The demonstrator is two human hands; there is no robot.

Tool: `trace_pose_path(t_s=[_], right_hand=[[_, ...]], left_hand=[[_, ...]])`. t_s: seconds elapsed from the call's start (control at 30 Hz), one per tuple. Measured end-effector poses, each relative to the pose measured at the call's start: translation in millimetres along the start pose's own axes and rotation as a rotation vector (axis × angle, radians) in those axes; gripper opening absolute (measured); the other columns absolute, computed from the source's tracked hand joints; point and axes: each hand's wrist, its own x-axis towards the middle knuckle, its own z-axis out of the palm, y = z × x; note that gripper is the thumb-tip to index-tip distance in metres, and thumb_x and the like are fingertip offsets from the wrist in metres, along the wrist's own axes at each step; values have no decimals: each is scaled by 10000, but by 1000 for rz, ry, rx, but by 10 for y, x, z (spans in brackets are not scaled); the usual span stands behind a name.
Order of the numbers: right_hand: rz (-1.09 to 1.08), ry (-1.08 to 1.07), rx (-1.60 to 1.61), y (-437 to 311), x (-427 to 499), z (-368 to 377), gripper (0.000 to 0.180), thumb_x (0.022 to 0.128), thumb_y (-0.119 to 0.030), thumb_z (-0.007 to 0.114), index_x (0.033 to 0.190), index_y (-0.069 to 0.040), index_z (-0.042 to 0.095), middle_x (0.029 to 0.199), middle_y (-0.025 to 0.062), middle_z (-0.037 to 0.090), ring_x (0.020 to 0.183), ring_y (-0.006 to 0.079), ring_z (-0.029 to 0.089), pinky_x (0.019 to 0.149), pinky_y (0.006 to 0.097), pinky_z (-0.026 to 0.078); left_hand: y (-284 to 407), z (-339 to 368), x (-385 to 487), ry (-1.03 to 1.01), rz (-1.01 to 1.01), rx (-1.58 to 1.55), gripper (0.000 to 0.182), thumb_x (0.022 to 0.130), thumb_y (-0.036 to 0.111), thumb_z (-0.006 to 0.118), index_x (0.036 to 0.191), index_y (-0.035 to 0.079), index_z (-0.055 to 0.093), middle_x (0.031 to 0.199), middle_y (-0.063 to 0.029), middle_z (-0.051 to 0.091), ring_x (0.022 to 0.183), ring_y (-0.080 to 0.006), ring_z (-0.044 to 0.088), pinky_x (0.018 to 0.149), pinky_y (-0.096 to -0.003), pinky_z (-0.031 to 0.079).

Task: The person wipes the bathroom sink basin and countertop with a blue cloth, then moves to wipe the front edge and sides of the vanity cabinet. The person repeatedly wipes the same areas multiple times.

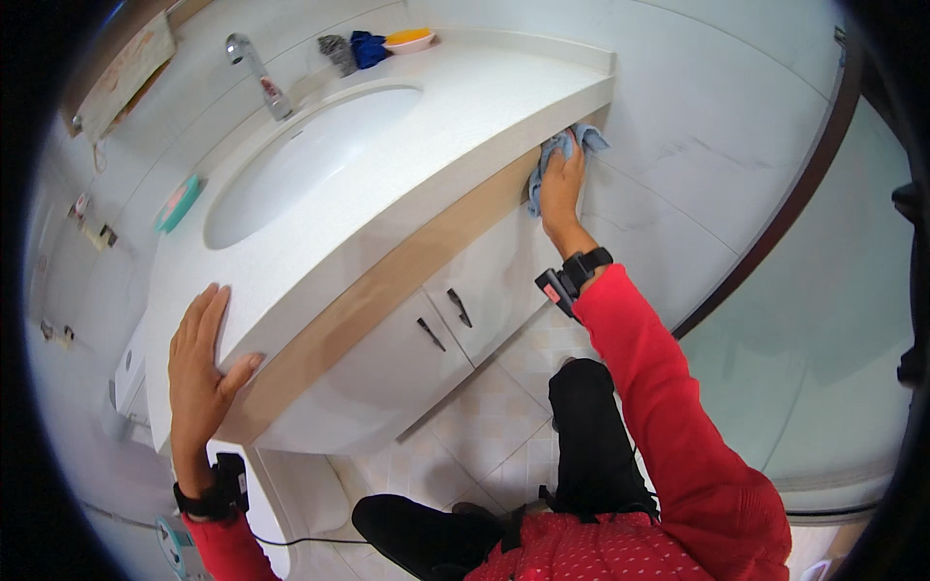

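My right hand presses a light blue cloth against the right end of the wooden band under the countertop. My left hand rests spread on the front left edge of the white countertop, with the thumb over the rim and nothing held. An oval white sink is set in the countertop, with a chrome faucet behind it. Below the band are white cabinet doors with two dark handles.
Behind the sink lie a grey scrubber, a dark blue cloth and a dish with an orange item. A teal soap dish is at the left. A dark-framed glass panel stands right; a toilet is lower left.
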Motion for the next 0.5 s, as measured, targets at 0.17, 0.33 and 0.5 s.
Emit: trace_pose_path(t_s=[0.17,0.33,0.5], right_hand=[[-142,-20,-157,-422,-754,214,465,974,-183,477,1402,-1,454,1391,242,469,1314,441,387,1110,500,295],[-240,-90,-154,-953,-1585,384,489,943,-140,526,1411,-18,448,1389,226,437,1323,437,354,1088,520,294],[-294,-257,-142,-1400,-2325,454,511,922,-132,559,1412,-37,449,1394,209,417,1314,442,339,1074,555,259]], left_hand=[[-19,-8,-15,26,31,-25,739,797,382,746,1422,76,498,1458,-166,492,1325,-363,466,1102,-438,348],[-50,1,-43,55,58,-5,718,838,432,718,1422,79,498,1449,-162,499,1329,-363,458,1103,-440,350],[-139,52,-77,108,105,20,687,867,470,692,1403,76,522,1435,-172,508,1301,-356,481,1092,-440,363]])
